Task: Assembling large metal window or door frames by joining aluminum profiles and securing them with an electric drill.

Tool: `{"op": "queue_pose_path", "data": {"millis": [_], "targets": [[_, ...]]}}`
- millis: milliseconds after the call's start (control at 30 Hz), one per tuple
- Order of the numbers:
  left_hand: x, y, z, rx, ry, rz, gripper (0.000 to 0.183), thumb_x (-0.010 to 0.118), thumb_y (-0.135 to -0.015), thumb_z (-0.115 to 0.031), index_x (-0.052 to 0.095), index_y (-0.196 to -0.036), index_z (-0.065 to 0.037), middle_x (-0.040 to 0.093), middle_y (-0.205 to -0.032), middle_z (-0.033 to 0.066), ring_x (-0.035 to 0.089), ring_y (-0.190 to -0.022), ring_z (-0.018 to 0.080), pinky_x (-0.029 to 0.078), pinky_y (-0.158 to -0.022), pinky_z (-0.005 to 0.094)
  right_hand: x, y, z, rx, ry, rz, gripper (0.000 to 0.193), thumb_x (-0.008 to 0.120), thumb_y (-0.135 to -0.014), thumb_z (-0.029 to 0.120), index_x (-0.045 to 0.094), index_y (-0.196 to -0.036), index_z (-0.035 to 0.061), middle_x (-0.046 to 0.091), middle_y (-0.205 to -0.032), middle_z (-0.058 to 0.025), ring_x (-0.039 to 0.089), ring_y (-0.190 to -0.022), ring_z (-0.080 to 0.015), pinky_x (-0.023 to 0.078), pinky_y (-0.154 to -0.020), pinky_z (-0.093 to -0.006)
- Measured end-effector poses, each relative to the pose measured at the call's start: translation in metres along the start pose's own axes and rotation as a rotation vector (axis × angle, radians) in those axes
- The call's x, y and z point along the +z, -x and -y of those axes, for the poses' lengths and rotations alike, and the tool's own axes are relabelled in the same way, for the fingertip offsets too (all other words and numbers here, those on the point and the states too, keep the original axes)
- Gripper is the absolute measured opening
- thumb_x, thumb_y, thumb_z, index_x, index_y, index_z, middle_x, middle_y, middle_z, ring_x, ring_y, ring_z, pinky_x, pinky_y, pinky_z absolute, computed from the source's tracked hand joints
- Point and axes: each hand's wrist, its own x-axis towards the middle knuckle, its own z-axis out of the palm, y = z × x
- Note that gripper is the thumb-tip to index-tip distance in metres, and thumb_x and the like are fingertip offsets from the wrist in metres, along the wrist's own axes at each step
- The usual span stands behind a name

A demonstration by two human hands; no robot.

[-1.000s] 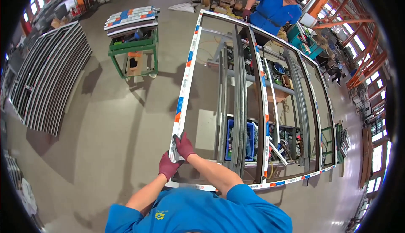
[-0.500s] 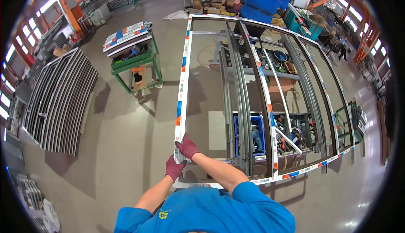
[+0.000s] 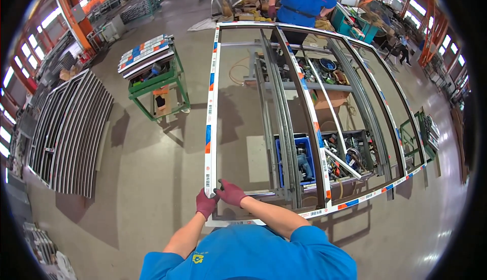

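A large metal frame (image 3: 211, 123), its faces covered in white, blue and orange film, lies flat on the supports in front of me. At its near left corner my left hand (image 3: 206, 204), in a maroon glove, is closed around the end of the left side bar. My right hand (image 3: 231, 194), gloved alike, is closed at the inner side of the same bar end, close beside the left. Its fingertips are partly hidden, and so is the corner under the gloves. Dark crossbars (image 3: 305, 112) run across the frame from far to near.
Under the frame stand a blue crate (image 3: 313, 163) and trays of hardware. A green cart (image 3: 177, 79) carries film-covered bars at the left. Dark frames (image 3: 76, 133) are stacked beyond it. A co-worker in blue (image 3: 304, 1) stands at the far side.
Both hands have shifted slightly nearer and left along the side bar. The right hand has slid down toward the bar's end. The view has shifted a little.
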Motion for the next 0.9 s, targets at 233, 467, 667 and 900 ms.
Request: {"op": "queue_pose_path", "data": {"millis": [233,467,667,900], "targets": [[0.002,-0.003,0.004,0.027,0.018,-0.008,0.051,0.088,-0.076,-0.030,0.067,-0.113,-0.001,0.077,-0.097,0.0163,0.076,-0.085,0.0289,0.060,-0.078,0.0420,-0.040,0.044,-0.038,0.061,0.030,-0.005,0.062,0.064,-0.098,0.045,0.056,-0.141,0.0018,0.070,-0.123,-0.0264,0.066,-0.117,-0.0423,0.051,-0.102,-0.0479],[0.013,-0.017,0.033,0.036,0.020,-0.020,0.054,0.088,-0.074,-0.032,0.067,-0.113,-0.001,0.076,-0.098,0.0184,0.075,-0.090,0.0329,0.060,-0.083,0.0434,-0.060,0.126,-0.086,0.174,0.330,0.008,0.057,0.062,-0.099,0.048,0.055,-0.136,0.0052,0.068,-0.125,-0.0234,0.064,-0.118,-0.0422,0.051,-0.098,-0.0512],[0.011,-0.014,0.034,0.019,0.052,-0.013,0.052,0.087,-0.076,-0.031,0.066,-0.112,0.000,0.076,-0.097,0.0184,0.075,-0.089,0.0321,0.059,-0.082,0.0427,-0.058,0.185,-0.091,0.142,0.360,-0.054,0.060,0.064,-0.097,0.043,0.051,-0.142,0.0058,0.064,-0.133,-0.0209,0.062,-0.123,-0.0400,0.051,-0.101,-0.0493],[0.006,-0.010,0.018,0.041,-0.028,-0.021,0.056,0.088,-0.075,-0.033,0.066,-0.115,0.000,0.077,-0.099,0.0187,0.075,-0.089,0.0328,0.060,-0.083,0.0426,-0.052,0.194,-0.092,0.095,0.382,-0.220,0.056,0.071,-0.093,0.039,0.058,-0.138,0.0092,0.069,-0.121,-0.0139,0.066,-0.112,-0.0351,0.054,-0.093,-0.0461]]}}
